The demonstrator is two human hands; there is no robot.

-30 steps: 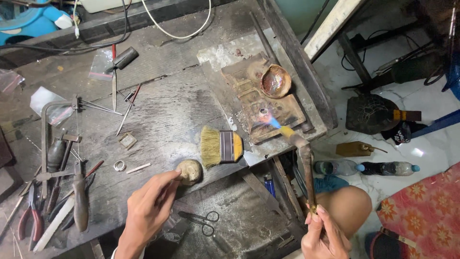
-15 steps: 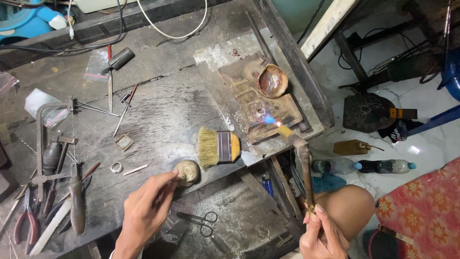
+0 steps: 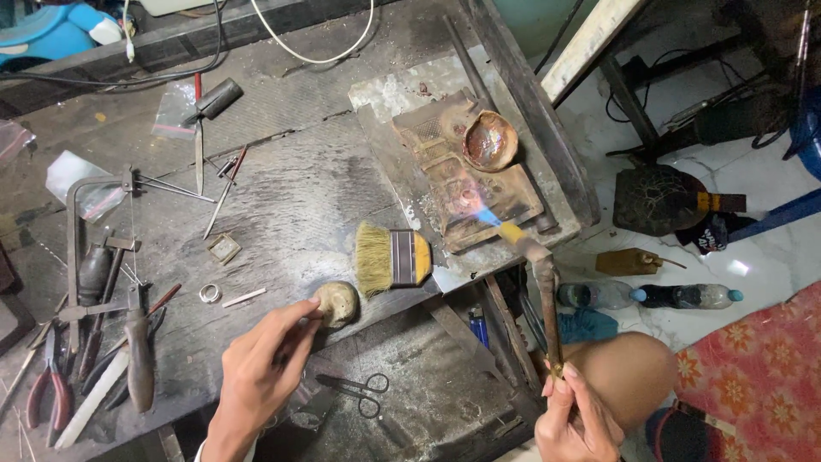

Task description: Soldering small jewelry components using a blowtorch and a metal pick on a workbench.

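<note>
Two hands work: the right hand [image 3: 575, 419], fingers clamped on the near end of a long, stiff, rusty metal torch [image 3: 542, 287] whose hot tip flames over a scorched soldering block [image 3: 462, 175]; grip stays rearward. The left hand [image 3: 261, 376] pinches a thin tool beside a small rounded beige lump [image 3: 336, 302] on the surface.

Dim workbench, sharp focus, soft shadows

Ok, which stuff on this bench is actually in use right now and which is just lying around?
In use:
right hand holding the lit torch
scorched block under the flame
left hand at the small lump

Lying about:
brush
scissors
ring
pliers
saw frame
</note>
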